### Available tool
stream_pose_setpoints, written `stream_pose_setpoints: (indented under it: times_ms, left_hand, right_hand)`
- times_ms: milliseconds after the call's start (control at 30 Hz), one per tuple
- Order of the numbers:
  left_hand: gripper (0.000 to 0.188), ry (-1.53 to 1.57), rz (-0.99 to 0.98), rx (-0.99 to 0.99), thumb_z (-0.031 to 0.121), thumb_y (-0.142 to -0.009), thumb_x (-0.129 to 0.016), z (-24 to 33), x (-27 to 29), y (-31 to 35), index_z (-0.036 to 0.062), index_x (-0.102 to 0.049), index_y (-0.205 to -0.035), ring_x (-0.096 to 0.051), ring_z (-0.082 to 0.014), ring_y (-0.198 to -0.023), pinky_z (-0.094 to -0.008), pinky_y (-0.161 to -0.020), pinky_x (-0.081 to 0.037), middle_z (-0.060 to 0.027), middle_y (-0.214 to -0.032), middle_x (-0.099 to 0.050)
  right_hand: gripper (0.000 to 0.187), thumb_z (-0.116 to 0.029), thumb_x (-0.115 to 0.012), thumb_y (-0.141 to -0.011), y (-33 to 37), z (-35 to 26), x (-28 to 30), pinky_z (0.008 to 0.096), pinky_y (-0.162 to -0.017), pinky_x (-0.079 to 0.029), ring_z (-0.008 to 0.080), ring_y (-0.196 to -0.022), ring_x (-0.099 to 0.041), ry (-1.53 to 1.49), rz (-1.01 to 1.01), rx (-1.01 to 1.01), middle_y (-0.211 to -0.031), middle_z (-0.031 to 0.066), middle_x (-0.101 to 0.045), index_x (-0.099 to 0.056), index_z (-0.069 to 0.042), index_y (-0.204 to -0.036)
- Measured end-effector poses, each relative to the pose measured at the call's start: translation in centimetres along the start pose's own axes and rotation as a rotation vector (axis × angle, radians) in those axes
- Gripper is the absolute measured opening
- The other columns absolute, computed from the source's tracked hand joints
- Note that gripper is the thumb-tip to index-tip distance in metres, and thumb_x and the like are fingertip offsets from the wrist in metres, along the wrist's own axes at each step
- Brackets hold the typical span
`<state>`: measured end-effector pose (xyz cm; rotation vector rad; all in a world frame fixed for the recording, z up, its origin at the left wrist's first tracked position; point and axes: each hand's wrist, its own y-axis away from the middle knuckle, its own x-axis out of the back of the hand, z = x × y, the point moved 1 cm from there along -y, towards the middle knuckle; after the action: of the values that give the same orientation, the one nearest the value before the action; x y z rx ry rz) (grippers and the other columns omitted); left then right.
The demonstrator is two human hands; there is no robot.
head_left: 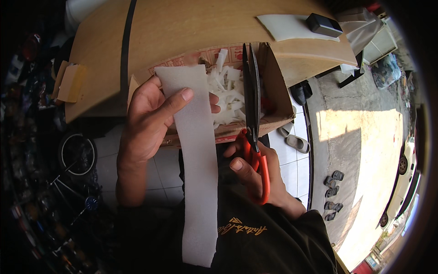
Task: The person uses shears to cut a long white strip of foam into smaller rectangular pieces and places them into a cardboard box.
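Note:
My left hand (153, 116) pinches a long white foam strip (197, 160) near its top end; the strip hangs down over my lap. My right hand (260, 176) grips scissors (252, 109) by their orange-red handles, with the dark blades closed and pointing away from me. The blades lie just right of the strip, over an open cardboard box (278, 86) that holds several small white foam offcuts (228, 96).
A curved wooden tabletop (182, 27) lies behind the box, with a white foam sheet (285, 25) and a black block (324, 25) on it. A bicycle wheel (77, 153) is at the left. Sandals (296, 141) lie on the tiled floor at the right.

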<state>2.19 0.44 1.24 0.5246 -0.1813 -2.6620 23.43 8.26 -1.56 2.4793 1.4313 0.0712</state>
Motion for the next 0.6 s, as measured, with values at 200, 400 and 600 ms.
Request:
stream_pose_setpoints:
  times_ms: [200, 400, 600]
  left_hand:
    - [0.032, -0.007, -0.052, 0.033, 0.009, -0.096, -0.055, 1.0, 1.9, -0.2, -0.0076, -0.045, -0.121, -0.068, -0.0270, -0.090, -0.0409, -0.081, -0.057, -0.0217, -0.103, -0.066]
    - [0.036, -0.213, 0.091, -0.029, 0.008, -0.088, -0.069, 2.8, 3.6, -0.3, -0.0055, -0.055, -0.118, -0.066, -0.0164, -0.092, -0.0294, -0.081, -0.055, -0.0115, -0.101, -0.067]
    - [0.034, -0.283, 0.099, -0.162, 0.014, -0.094, -0.062, 7.1, 7.2, -0.3, -0.0049, -0.052, -0.121, -0.061, -0.0133, -0.087, -0.0306, -0.079, -0.051, -0.0094, -0.100, -0.064]
  right_hand:
    - [0.041, -0.038, -0.071, -0.086, 1.5, 0.9, 1.7, 0.0272, -0.055, -0.037, 0.0102, -0.057, -0.045, 0.110, -0.037, -0.038, -0.063, 0.0023, -0.049, -0.057, -0.001, -0.096]
    - [0.057, -0.055, -0.070, -0.081, 2.5, 0.8, 3.1, 0.0297, -0.055, -0.036, 0.0141, -0.055, -0.044, 0.208, -0.103, -0.099, -0.060, 0.0030, -0.045, -0.056, -0.003, -0.096]
    - [0.065, -0.062, -0.068, -0.079, 2.7, 1.0, 3.4, 0.0323, -0.057, -0.038, 0.0196, -0.055, -0.046, 0.266, -0.083, -0.094, -0.061, 0.0055, -0.047, -0.056, -0.002, -0.100]
